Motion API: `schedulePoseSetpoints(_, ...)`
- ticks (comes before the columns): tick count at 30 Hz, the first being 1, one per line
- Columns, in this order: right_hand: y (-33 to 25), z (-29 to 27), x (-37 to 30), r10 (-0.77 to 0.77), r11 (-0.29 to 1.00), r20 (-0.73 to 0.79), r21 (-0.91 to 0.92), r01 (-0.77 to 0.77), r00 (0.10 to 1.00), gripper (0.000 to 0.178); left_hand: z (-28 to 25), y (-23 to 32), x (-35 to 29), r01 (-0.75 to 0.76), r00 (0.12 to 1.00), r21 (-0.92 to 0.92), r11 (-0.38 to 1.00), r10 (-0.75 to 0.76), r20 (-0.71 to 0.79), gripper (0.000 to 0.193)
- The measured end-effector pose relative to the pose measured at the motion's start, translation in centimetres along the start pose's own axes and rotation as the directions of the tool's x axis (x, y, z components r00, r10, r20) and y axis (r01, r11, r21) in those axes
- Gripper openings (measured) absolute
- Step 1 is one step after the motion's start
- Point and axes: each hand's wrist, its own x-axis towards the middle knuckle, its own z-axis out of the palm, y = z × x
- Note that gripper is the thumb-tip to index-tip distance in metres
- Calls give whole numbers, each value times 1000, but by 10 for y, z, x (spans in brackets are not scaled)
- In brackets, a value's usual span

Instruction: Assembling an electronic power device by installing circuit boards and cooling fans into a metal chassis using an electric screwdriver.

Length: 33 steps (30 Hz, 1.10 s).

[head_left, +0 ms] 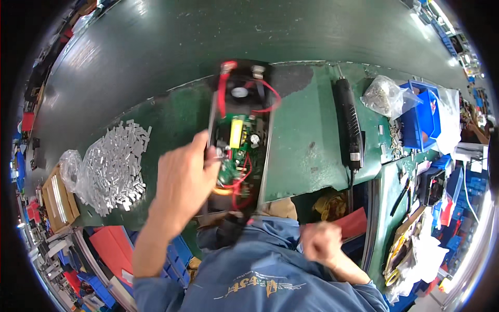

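A long black device housing (239, 92), open on top, lies upright in front of me over the bench edge. Inside it a green circuit board (240, 143) carries a yellow component, with red wires looping at both ends. My left hand (183, 179) grips the housing's left side, thumb and fingers bent over its rim near the board. Close to my body, right of the housing, my right hand (321, 242) is curled into a blurred fist. Whatever it may hold is hidden. The housing's near end is smeared by motion.
Left on the green bench (304, 151), small silvery pieces (122, 164) spill from a clear bag. To the right lies a black electric screwdriver (349, 119). Beyond it are a bag of small parts (383, 96), a blue bin (420, 117) and loose metal parts (396, 139).
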Motion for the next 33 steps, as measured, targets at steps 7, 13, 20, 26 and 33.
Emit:
schedulePoseSetpoints(7, 63, -39, 82, 387, 751, -502, -314, -580, 773, 42, -22, -18, 68, -413, 890, -7, 911, 405, 210, 29)
schedulePoseSetpoints(13, 73, -42, 100, 600, 648, -429, -234, -724, 676, 64, -26, -7, 38, -367, 918, 39, 929, 369, -146, 25)
schedulePoseSetpoints(20, -12, -9, 23, 917, 377, -51, 436, -817, 395, 63, -19, 1, -39, -414, 893, 5, 910, 407, -193, 31)
schedulePoseSetpoints(26, -54, 18, 4, 844, -71, 481, 539, -839, 237, 56, 4, 12, -39, -526, 802, 94, 845, 530, -277, 21)
schedulePoseSetpoints(33, -61, 37, 9, 752, 272, 473, 411, -870, 458, 60, 24, 21, -20, -376, 920, 153, 914, 388, -56, 27)
